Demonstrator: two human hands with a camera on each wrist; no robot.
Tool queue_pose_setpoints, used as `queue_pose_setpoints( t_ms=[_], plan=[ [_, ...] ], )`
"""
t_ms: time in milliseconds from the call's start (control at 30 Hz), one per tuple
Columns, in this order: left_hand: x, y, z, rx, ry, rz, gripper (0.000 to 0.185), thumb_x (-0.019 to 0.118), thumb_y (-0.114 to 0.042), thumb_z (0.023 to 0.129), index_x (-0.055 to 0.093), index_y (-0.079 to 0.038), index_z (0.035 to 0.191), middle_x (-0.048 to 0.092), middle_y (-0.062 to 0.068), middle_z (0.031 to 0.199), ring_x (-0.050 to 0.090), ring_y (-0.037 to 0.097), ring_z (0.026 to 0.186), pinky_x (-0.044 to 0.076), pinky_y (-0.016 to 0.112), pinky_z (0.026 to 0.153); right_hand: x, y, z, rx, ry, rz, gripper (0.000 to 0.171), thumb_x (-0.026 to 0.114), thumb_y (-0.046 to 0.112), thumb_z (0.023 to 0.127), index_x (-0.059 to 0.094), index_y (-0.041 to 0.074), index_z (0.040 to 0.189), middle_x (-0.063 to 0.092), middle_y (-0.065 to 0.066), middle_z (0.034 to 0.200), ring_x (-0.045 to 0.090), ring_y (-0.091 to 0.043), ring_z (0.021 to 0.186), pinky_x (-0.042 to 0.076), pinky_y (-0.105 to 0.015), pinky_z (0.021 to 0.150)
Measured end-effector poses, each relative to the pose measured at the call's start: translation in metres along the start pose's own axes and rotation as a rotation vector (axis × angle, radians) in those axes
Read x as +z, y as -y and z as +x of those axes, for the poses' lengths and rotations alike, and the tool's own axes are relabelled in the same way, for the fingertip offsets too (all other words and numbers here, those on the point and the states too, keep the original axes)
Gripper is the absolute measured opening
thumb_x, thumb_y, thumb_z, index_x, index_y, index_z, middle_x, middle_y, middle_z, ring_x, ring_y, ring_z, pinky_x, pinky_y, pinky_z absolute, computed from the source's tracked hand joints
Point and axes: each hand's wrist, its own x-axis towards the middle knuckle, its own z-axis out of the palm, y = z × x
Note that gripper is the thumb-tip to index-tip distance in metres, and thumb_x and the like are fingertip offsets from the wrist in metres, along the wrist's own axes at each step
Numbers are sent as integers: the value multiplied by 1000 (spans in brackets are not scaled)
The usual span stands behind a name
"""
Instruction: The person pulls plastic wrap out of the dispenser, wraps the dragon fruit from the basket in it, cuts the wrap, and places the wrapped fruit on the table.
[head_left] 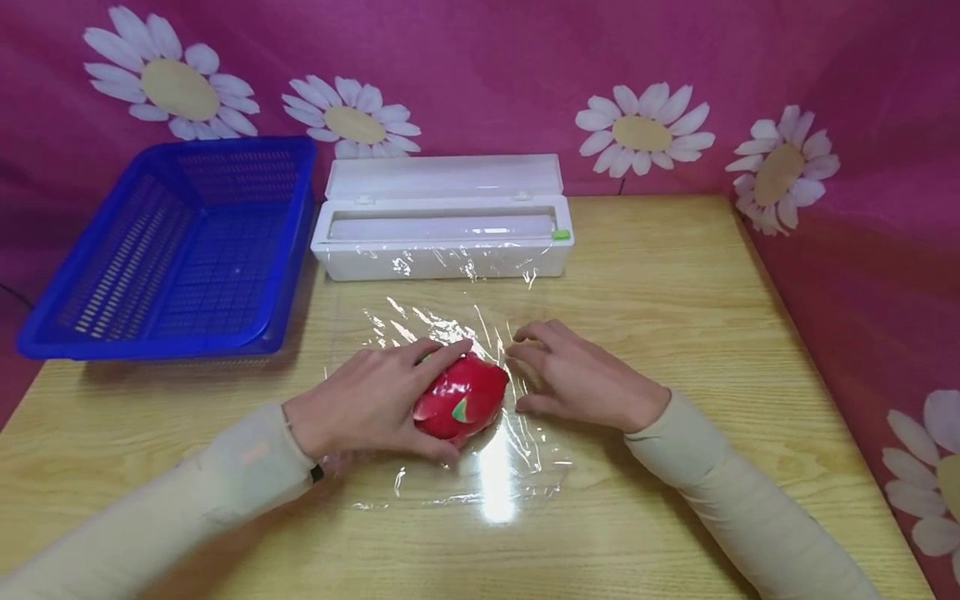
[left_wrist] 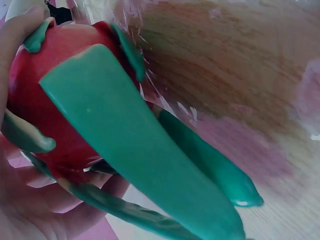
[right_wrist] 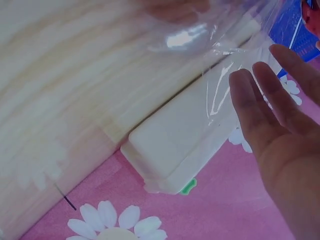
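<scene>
Red plastic dragon fruit (head_left: 460, 398) cupped in left hand (head_left: 365, 402), long axis slanting away toward flat, relaxed right hand (head_left: 581, 377) resting just beside on clear cling film (head_left: 517, 467).

Staged tabletop setup, prob. studio: pink daisy backdrop (head_left: 480, 75) w/ wood table (head_left: 675, 275), cling-film dispenser (head_left: 442, 218).

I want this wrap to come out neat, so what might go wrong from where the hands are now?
The cling film already looks creased near the right hand, so it may stick to itself. The dragon fruit is rounded and held only by the left hand, so it might roll. Its green scales stick out and could tear the thin film.
</scene>
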Motion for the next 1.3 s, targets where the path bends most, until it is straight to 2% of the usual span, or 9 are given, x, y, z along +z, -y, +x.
queue_pose_setpoints(
  t_ms=[133, 367, 500, 667, 967, 1100, 1300],
  plan=[
    [1, -1, -1, 10, -8, -7, 120, 82, -77, 66, 38, -17, 160, 63, 15, 139, 75, 28, 103, 64, 39, 80, 1, 2, 0, -13, 26, 7, 58, 87, 37, 83, 68, 7, 130, 64, -9, 135, 59, -26, 128, 52, -41, 112],
    [4, -2, -1, 0, -22, -24, 118, 83, -76, 67, 37, -19, 160, 63, 12, 140, 74, 28, 107, 64, 43, 84, -1, 6, 1, 0, 29, -19, 65, 89, 35, 81, 66, 7, 135, 56, -11, 148, 52, -30, 140, 50, -44, 115],
    [5, -3, -1, -2, -26, -31, 116, 83, -74, 68, 37, -21, 160, 62, 10, 138, 72, 28, 111, 64, 45, 88, -2, 11, 0, -6, 23, -15, 71, 88, 37, 82, 62, 5, 139, 60, -11, 144, 56, -28, 136, 53, -43, 112],
    [5, -3, -1, 9, -40, -23, 116, 83, -73, 68, 37, -21, 160, 61, 10, 139, 71, 29, 114, 63, 47, 90, -1, 13, 0, -3, 68, -11, 75, 87, 37, 83, 59, 2, 143, 61, -10, 140, 58, -26, 129, 53, -40, 111],
    [1, -4, 1, -4, 17, -36, 114, 82, -73, 71, 33, -22, 161, 58, 6, 139, 68, 26, 114, 63, 45, 88, 0, 12, -1, 18, 101, 6, 73, 87, 38, 83, 61, 2, 140, 61, -12, 140, 58, -27, 129, 52, -41, 112],
    [0, -3, 0, -20, 40, -52, 117, 82, -73, 70, 30, -23, 163, 55, 6, 145, 66, 29, 120, 62, 48, 92, 2, 12, 0, 19, 112, 2, 69, 87, 38, 83, 63, 4, 139, 62, -13, 139, 59, -28, 128, 53, -41, 110],
    [4, -2, -5, -12, 21, -68, 121, 82, -75, 69, 28, -26, 164, 48, 7, 154, 62, 33, 129, 59, 51, 99, 6, 13, 0, 34, 138, 8, 68, 86, 37, 85, 62, 5, 139, 60, -14, 141, 57, -30, 132, 52, -43, 113]
  ],
)
